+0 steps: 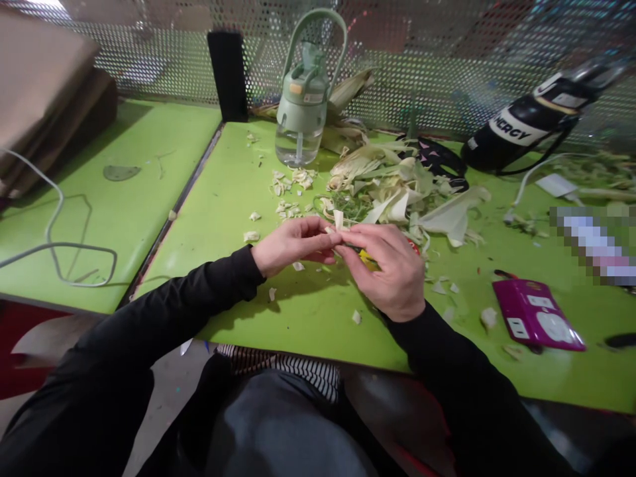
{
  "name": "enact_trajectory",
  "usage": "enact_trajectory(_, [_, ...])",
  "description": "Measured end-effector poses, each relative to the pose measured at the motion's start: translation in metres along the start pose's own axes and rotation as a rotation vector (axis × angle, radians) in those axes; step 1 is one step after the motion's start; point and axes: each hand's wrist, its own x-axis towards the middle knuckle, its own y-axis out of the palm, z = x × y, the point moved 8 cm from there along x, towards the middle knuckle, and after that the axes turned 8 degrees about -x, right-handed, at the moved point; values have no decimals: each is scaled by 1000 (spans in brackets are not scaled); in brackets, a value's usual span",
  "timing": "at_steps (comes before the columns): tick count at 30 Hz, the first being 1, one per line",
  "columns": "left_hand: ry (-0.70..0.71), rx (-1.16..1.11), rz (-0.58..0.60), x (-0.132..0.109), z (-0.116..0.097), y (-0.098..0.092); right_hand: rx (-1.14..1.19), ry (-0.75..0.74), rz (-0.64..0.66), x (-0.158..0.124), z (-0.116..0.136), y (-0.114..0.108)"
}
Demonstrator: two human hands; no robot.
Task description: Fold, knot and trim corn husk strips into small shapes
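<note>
My left hand (288, 246) and my right hand (393, 273) meet over the green table (298, 318), fingertips pinched together. Between them a small pale strip of corn husk (338, 220) sticks up. Both hands are closed on it. Just beyond my fingers lies a heap of corn husks (397, 189), pale and green, with stringy fibres at its near left. Small husk scraps (288, 209) are scattered to the left of the heap. Partly covered by my right hand is a yellow and red object (368, 259) whose kind I cannot make out.
A clear bottle with a green lid (301, 112) stands behind the scraps. At the back right a black bottle (527, 122) leans. A purple packet (539, 315) lies right of my right hand. Brown cardboard (44, 99) and a grey cable (59, 212) are left; a perforated screen (173, 59) borders the back.
</note>
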Motion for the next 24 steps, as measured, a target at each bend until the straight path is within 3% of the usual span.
enact_trajectory(5, [32, -52, -69, 1, -2, -2, 179, 292, -39, -2, -21, 0])
enact_trajectory(8, [53, -49, -81, 1, -3, -3, 188, 402, 22, -5, -30, 6])
enact_trajectory(11, [25, 26, -100, 1, -1, -4, 142, 363, 119, -4, -30, 14])
enact_trajectory(18, [-58, 202, -98, 1, 7, -3, 141, 205, 100, 0, -17, 13])
enact_trajectory(24, [-79, 165, -119, 0, 13, -5, 273, 220, 196, -2, -16, 21])
